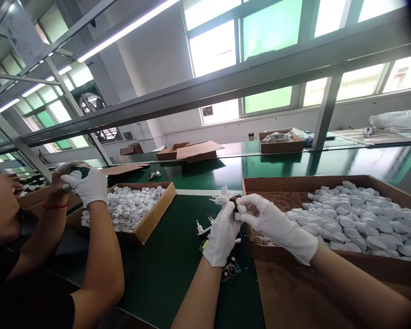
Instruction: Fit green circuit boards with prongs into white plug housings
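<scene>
My left hand [222, 237], in a white glove, is closed around a white plug piece [221, 197] with prongs pointing left, held above the green work surface. A small dark part of a circuit board [233, 199] shows at its fingertips. My gloved right hand [272, 221] meets it from the right, thumb and fingers pinched at a small white piece [241, 209] against the board; the fingers partly hide it. Below my left hand lie another white plug piece [201, 228] and a populated circuit board [231, 270].
To the right stands a cardboard tray [306, 183] of many white caps. Another cap-filled box [157, 214] stands left, beside a co-worker whose gloved hands [89, 183] hold a circuit board. Boxes [281, 145] sit farther back, under a metal beam [205, 93].
</scene>
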Demonstrator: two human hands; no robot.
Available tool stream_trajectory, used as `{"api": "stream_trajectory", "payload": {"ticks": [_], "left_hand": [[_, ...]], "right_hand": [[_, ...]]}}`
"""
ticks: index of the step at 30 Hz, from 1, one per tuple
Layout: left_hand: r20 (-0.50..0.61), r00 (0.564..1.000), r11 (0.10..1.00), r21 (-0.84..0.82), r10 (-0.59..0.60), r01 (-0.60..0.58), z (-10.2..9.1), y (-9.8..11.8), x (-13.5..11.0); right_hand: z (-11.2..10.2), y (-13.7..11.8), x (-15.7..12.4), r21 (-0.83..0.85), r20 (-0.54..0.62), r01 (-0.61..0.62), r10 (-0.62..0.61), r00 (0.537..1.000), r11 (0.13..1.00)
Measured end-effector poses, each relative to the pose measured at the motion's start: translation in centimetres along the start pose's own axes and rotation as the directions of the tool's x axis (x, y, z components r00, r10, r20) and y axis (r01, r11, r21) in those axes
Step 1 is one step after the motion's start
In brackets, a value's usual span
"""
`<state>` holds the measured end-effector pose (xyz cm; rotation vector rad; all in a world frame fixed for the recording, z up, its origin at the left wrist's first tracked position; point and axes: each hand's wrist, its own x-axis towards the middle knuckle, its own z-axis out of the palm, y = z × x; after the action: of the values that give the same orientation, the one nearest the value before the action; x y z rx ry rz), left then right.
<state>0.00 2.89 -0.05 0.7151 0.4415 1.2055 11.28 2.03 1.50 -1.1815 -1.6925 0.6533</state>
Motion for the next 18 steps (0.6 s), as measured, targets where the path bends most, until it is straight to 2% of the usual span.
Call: {"api": "stream_trajectory", "payload": {"ticks": [2,6,10,15,18], "left_hand": [[0.035,0.999,1.000,-0.001,-0.004,0.004,-0.2,0.4,-0.1],[-0.024,1.000,1.000,-0.010,0.018,-0.018,-0.6,0.4,0.1],[-0.013,1.000,1.000,0.002,-0.011,0.011,-0.5,0.1,0.4],[-0.051,0.998,0.945,0.325,0.039,-0.020,-0.4,0.6,-0.7],[-0.067,0.982,0.806,0.583,0.174,-0.103,-0.8,1.0,-1.4]], "right_hand": [[0.0,-0.2,-0.1,0.079,0.003,-0.029,0.029,1.000,0.996],[0.1,-0.4,-0.1,0.182,0.059,-0.078,0.068,0.996,0.980],[-0.2,-0.7,0.0,0.231,0.105,-0.142,0.121,0.987,0.962],[-0.6,-1.0,0.2,0.375,0.124,-0.263,0.233,0.964,0.889],[-0.7,-1.3,0.2,0.435,0.115,-0.284,0.260,0.959,0.854]]}}
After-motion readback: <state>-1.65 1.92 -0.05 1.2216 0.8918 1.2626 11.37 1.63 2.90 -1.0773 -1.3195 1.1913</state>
